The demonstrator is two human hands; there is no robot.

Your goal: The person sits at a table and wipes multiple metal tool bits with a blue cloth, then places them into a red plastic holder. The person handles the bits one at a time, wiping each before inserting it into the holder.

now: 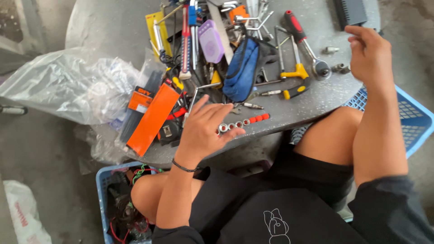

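While both hands hang over the bench (316,97), neither holds anything. Left hand (205,129): grip loose, fingers spread, palm down, fingertips just over the near end of the socket row (244,121). Nothing pinched that I can see. Right hand (368,54): fingers half curled, empty, raised above the bench's right edge, nearest the loose sockets (340,68) and the ratchet wrench (304,38).

Socket row lies along the near edge of the bench, silver pieces toward the left hand, red ones at the far end. Lined up touching, so they read as a sorted set, kept clear of the pile.

Pile behind it is unsorted: yellow-handled hacksaw (294,72), blue pouch (244,68), purple flat tool (211,40), orange flat pack (153,118) leaning off the bench's near-left edge, loose hex keys and bits. My guess is it was tipped out together, since things overlap every which way.

Containers:
- Clear plastic bag (68,83), on the left of the bench, crumpled; contents look pale, can't tell what.
- Blue basket (103,180) on the floor by the left knee: tangled wires, red and green, plus dark parts.
- Second blue basket (413,119) under the right forearm: only mesh wall visible, contents hidden.
- Blue pouch: sagging open among the tools; inside not visible.
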